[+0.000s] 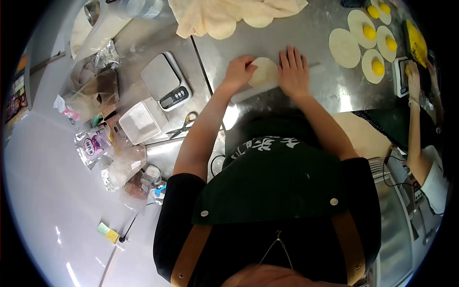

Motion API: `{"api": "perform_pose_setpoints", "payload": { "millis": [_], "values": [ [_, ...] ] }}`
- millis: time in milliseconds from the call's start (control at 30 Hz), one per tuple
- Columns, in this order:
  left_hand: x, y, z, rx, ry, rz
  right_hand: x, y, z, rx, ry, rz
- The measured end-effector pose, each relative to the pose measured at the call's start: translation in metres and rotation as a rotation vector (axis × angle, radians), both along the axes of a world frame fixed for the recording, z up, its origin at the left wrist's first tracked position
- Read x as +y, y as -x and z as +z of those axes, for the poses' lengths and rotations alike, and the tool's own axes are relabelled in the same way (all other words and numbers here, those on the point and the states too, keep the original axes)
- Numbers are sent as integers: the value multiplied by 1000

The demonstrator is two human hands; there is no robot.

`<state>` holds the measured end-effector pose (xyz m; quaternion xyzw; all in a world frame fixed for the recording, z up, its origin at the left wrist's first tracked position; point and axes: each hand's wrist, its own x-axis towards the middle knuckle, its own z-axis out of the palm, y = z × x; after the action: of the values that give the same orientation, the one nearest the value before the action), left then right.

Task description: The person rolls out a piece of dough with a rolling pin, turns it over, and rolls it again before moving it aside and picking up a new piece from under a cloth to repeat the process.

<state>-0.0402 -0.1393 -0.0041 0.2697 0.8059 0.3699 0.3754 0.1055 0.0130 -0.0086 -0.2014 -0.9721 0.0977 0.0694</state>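
Observation:
My left hand (239,72) is closed at the left edge of a flat dough round (264,71), fingers curled onto its rim. My right hand (294,74) lies flat, fingers stretched forward, just right of the round. Beneath that palm runs a pale, motion-blurred rod that looks like a rolling pin (256,93), slanting along the near edge of the dough. Part of it is hidden by the hand. Both hands are over the steel table (267,40).
Cloth-covered dough rounds (239,14) lie at the far edge. At right are dough rounds with yellow balls (369,32) and a plain round (344,48). Another person's gloved hand (413,81) is by a scale (401,76). Left are a scale (165,81), scissors (184,125) and a white tub (141,122).

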Motion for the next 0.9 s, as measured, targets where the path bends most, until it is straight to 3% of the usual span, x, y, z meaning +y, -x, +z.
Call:
{"api": "perform_pose_setpoints", "payload": {
  "millis": [133, 300, 467, 700, 800, 900],
  "values": [
    [3, -1, 6, -58, -1, 9, 1, 21, -6, 49, 51, -65],
    [6, 6, 3, -50, -37, -10, -5, -8, -11, -34, -18, -5],
    [23, 10, 8, 132, 120, -206, 1, 24, -5, 78, 52, -53],
    [26, -19, 56, 428, 239, -482, 7, -81, -5, 66, 193, 285],
    [17, -23, 56, 358, 21, -254, 20, -98, 0, 6, 210, 357],
    [18, -12, 54, 257, 320, -289, 34, -92, 19, -1, 238, 360]
  ]
}}
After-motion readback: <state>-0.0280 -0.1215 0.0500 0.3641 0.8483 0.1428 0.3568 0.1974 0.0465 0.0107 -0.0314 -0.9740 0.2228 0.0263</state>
